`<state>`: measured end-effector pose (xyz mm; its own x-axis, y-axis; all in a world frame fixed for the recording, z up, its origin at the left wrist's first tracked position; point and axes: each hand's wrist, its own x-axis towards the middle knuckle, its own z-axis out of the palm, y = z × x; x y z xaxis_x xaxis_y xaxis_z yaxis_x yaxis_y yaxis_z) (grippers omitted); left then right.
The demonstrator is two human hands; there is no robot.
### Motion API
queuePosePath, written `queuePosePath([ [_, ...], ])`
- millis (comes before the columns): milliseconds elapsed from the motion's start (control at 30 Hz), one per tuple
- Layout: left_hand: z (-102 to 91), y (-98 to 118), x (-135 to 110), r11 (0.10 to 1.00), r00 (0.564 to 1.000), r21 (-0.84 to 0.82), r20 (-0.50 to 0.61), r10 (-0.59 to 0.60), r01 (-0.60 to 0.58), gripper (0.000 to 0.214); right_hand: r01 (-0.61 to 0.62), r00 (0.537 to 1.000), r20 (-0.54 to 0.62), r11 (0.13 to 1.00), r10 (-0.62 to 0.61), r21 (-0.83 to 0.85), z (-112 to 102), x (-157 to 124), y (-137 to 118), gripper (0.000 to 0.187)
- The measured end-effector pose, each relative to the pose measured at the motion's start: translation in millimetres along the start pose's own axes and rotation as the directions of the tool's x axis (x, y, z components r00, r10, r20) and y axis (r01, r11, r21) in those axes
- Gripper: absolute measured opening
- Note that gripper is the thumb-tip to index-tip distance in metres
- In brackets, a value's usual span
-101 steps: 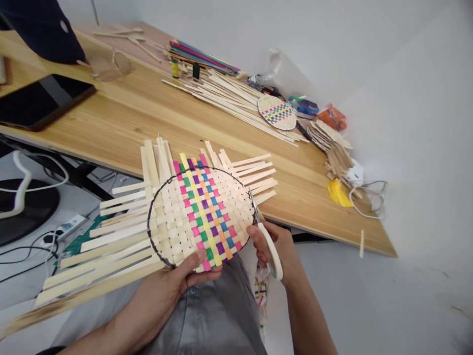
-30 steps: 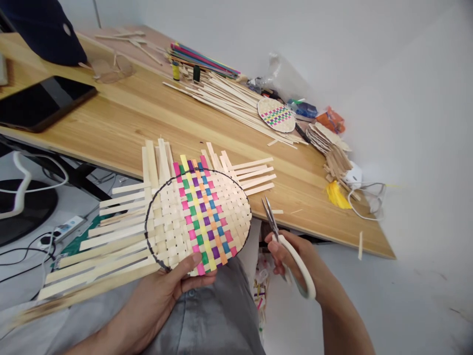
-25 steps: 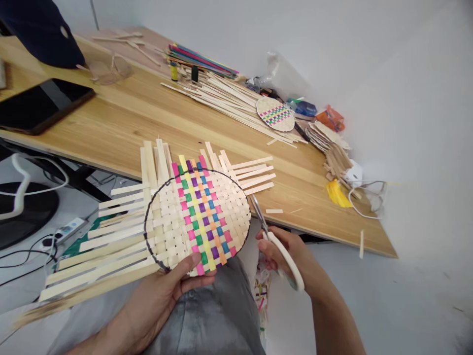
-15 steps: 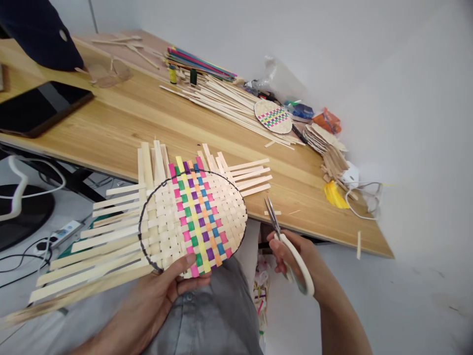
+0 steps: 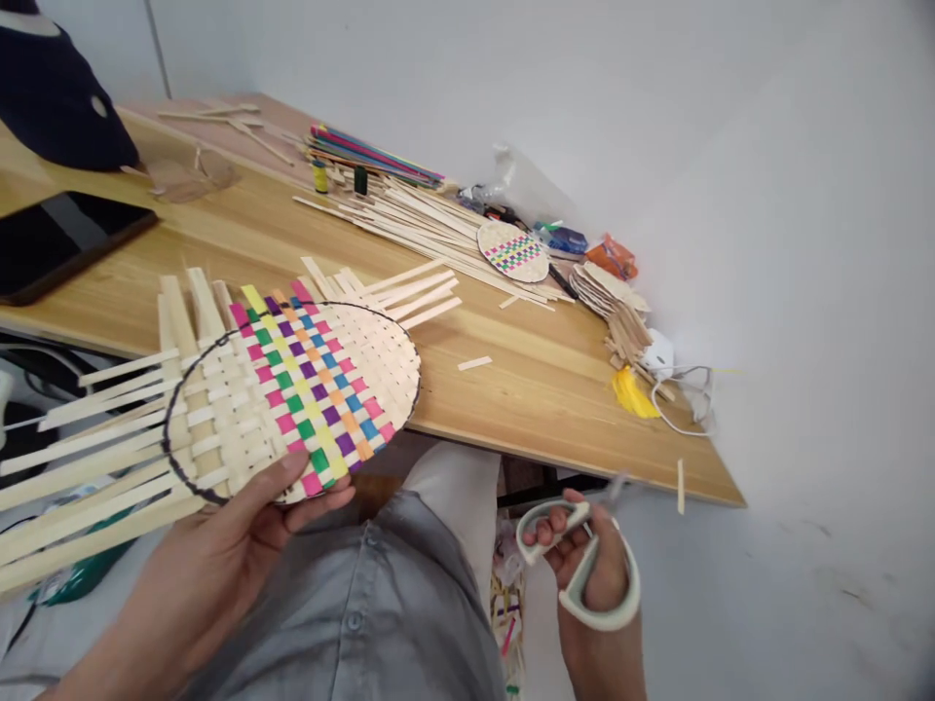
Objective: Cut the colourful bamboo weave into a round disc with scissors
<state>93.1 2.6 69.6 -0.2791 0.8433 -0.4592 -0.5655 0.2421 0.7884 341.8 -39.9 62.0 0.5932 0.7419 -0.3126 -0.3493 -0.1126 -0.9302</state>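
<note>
Bamboo mat (image 5: 292, 399) is resting in the left hand (image 5: 211, 555), with the thumb pressing on its top face and the fingers spreading beneath it, above the person's gray shirt (image 5: 343, 623) and overlapping the near edge of the table (image 5: 555, 409). A black oval line is running around the weave, and colored strips are crossing its middle. Long loose strips (image 5: 88, 467) are sticking out past the line on the left and far sides, while the lower right edge is following the line. The right hand (image 5: 591, 565) is gripping the white-handled scissors (image 5: 577, 574) low and well apart from the mat, with fingers through the loops; the blades are blurred, so I cannot tell whether they are open. On the table, one offcut (image 5: 474, 363) is lying near the mat, while a finished oval mat (image 5: 512, 251) is sitting on a pile of strips (image 5: 438, 229), beside a stack of trimmed pieces (image 5: 610, 302).
</note>
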Motion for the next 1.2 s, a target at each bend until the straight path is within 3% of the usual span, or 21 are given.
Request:
queuePosePath([
  [100, 0.9, 9, 8, 0.997, 0.997, -0.005, 0.009, 0.074, -0.073, 0.03, 0.035, 0.986, 0.167, 0.971, 0.005, -0.236, 14, 13, -15, 0.049],
  [200, 2.2, 17, 12, 0.995, 0.996, -0.034, -0.002, 0.092, -0.092, 0.029, 0.018, 0.935, 0.35, 0.978, 0.058, -0.21, 49, 23, -23, 0.048],
  [333, 2.7, 25, 15, 0.995, 0.997, -0.068, -0.022, 0.078, -0.08, 0.026, -0.318, 0.694, 0.653, 0.943, 0.303, -0.1, 103, 23, -15, 0.036],
  [400, 3.3, 28, 16, 0.993, 0.995, -0.067, -0.01, 0.096, -0.097, 0.026, -0.464, 0.608, 0.686, 0.88, 0.401, -0.102, 122, 20, -10, 0.034],
  [433, 3.9, 29, 17, 0.992, 0.994, -0.066, -0.002, 0.108, -0.108, 0.026, -0.527, 0.586, 0.684, 0.846, 0.434, -0.085, 128, 19, -8, 0.032],
  [467, 4.6, 29, 18, 0.991, 0.993, -0.064, 0.005, 0.114, -0.114, 0.026, -0.571, 0.594, 0.672, 0.82, 0.442, -0.034, 129, 17, -7, 0.031],
  [500, 5.3, 30, 19, 0.991, 0.993, -0.065, 0.013, 0.12, -0.119, 0.026, -0.584, 0.639, 0.646, 0.81, 0.418, 0.054, 127, 15, -6, 0.03],
  [567, 6.3, 29, 21, 0.989, 0.992, -0.081, 0.019, 0.128, -0.126, 0.027, -0.484, 0.813, 0.498, 0.826, 0.302, 0.29, 108, 12, -4, 0.028],
  [600, 6.5, 28, 23, 0.988, 0.992, -0.092, 0.019, 0.124, -0.122, 0.028, -0.363, 0.906, 0.361, 0.844, 0.22, 0.396, 93, 11, -2, 0.027],
  [633, 6.6, 27, 24, 0.988, 0.993, -0.104, 0.019, 0.118, -0.116, 0.028, -0.25, 0.963, 0.21, 0.861, 0.172, 0.443, 75, 10, 0, 0.027],
  [700, 6.7, 25, 26, 0.987, 0.994, -0.121, 0.026, 0.108, -0.104, 0.03, -0.094, 0.987, -0.076, 0.897, 0.14, 0.432, 35, 9, 4, 0.024],
  [767, 7.0, 22, 26, 0.987, 0.994, -0.127, 0.041, 0.1, -0.094, 0.031, 0.064, 0.979, -0.202, 0.941, 0.005, 0.333, 1, 10, 5, 0.021],
  [833, 8.0, 21, 27, 0.99, 0.995, -0.123, 0.056, 0.08, -0.073, 0.032, 0.148, 0.978, -0.172, 0.969, -0.114, 0.198, -17, 15, -1, 0.023],
  [900, 9.3, 20, 27, 0.992, 0.997, -0.12, 0.061, 0.051, -0.044, 0.032, 0.205, 0.976, -0.057, 0.977, -0.208, -0.059, -17, 28, -16, 0.033],
  [933, 10.0, 19, 28, 0.992, 0.997, -0.118, 0.066, 0.041, -0.033, 0.032, 0.261, 0.964, 0.005, 0.937, -0.267, -0.233, -10, 39, -26, 0.039],
  [967, 10.6, 19, 29, 0.993, 0.997, -0.116, 0.073, 0.037, -0.028, 0.03, 0.327, 0.939, 0.053, 0.84, -0.338, -0.433, 0, 52, -37, 0.045],
  [1000, 11.2, 19, 30, 0.993, 0.996, -0.112, 0.083, 0.042, -0.032, 0.029, 0.427, 0.888, 0.138, 0.674, -0.439, -0.603, 14, 68, -48, 0.045],
  [1033, 11.7, 18, 32, 0.993, 0.994, -0.108, 0.094, 0.049, -0.039, 0.027, 0.512, 0.811, 0.244, 0.444, -0.531, -0.735, 30, 86, -58, 0.043],
  [1067, 12.4, 18, 33, 0.994, 0.993, -0.104, 0.105, 0.057, -0.046, 0.026, 0.559, 0.749, 0.396, 0.185, -0.531, -0.808, 48, 105, -66, 0.04],
  [1100, 13.2, 17, 34, 0.994, 0.992, -0.099, 0.113, 0.06, -0.049, 0.025, 0.586, 0.732, 0.474, 0.098, -0.489, -0.804, 67, 124, -72, 0.037],
  [1200, 17.4, 16, 35, 0.995, 0.993, -0.088, 0.1, 0.055, -0.046, 0.022, 0.655, 0.694, 0.619, -0.037, -0.367, -0.755, 125, 175, -78, 0.03],
])
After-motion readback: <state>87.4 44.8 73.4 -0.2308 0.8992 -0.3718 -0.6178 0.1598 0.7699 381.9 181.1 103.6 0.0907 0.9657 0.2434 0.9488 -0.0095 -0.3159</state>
